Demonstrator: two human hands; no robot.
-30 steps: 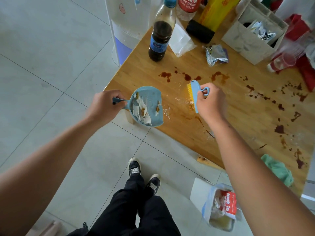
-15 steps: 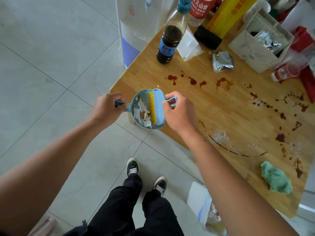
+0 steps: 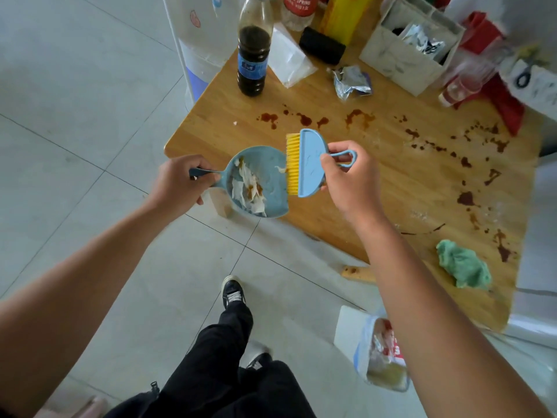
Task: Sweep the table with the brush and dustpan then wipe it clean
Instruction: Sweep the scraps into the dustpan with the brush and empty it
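My left hand (image 3: 177, 182) grips the handle of a blue dustpan (image 3: 272, 173) held at the near left edge of the wooden table (image 3: 391, 182). White paper scraps with brown stains lie in the pan. My right hand (image 3: 351, 179) grips a blue brush (image 3: 310, 162) by its loop handle. Its yellow bristles touch the pan's right rim. Brown stains spread over the table top. A crumpled green cloth (image 3: 462, 268) lies near the table's front right corner.
A dark drink bottle (image 3: 253, 52), a plastic bag, a black roll, crumpled foil (image 3: 351, 81) and a white box (image 3: 410, 43) stand along the table's far side. A bin with a bag (image 3: 381, 354) sits on the tiled floor by my right arm. My feet are below.
The brush swept from the table top to the left into the dustpan, then drew back to the pan's right rim. The dustpan stayed at the table edge.
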